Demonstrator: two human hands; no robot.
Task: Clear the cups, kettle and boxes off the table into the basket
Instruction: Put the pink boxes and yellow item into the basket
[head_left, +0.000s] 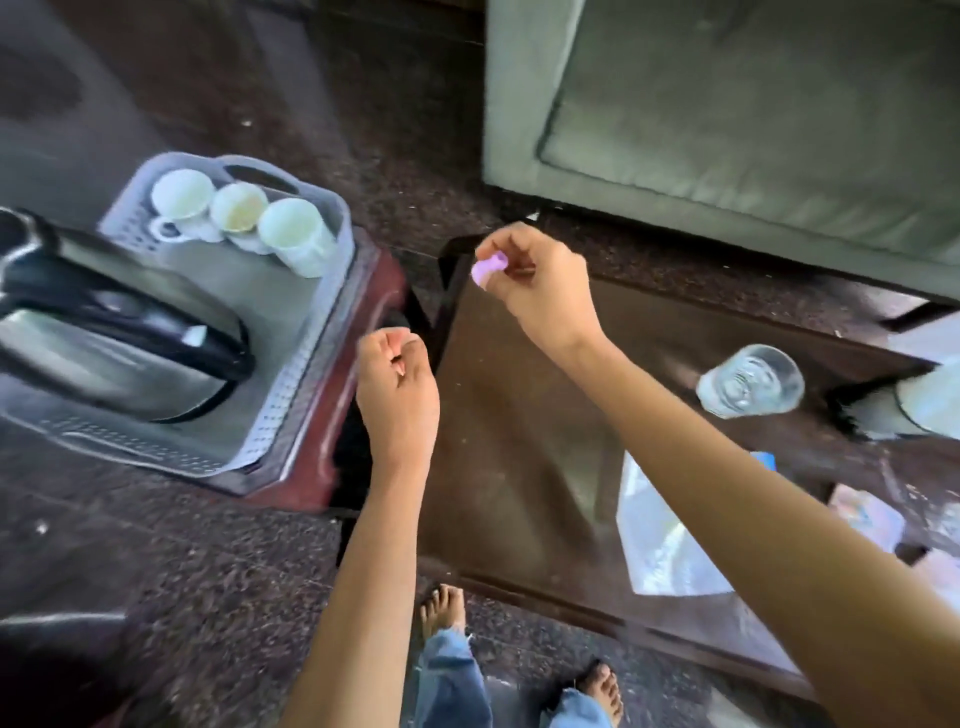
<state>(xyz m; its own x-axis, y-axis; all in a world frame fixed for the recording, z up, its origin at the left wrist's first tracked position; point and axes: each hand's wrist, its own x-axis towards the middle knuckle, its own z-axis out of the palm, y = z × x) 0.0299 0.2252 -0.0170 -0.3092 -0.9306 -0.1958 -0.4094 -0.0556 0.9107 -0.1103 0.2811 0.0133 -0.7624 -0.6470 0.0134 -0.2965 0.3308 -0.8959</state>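
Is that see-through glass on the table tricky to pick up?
Probably a bit. The glass looks clear and smooth, so it may be slippery and would likely break if dropped. It looks partly filled, so it may feel heavy for its size and spill if tipped.

Looking down into a home sitting room, by every sign. Facing a grey-green upholstered sofa (727, 130) with a piped seat cushion, sitting on a dark speckled stone floor (208, 571). Leaning over a low, glossy dark-wood counter (519, 415) carrying a drinking glass (748, 382). Catching cups (236, 208) and a kettle (104, 332) lying in a grey plastic basket (291, 395) on a red-brown stool (322, 457). Standing on bare feet (441, 610) in frayed jeans.
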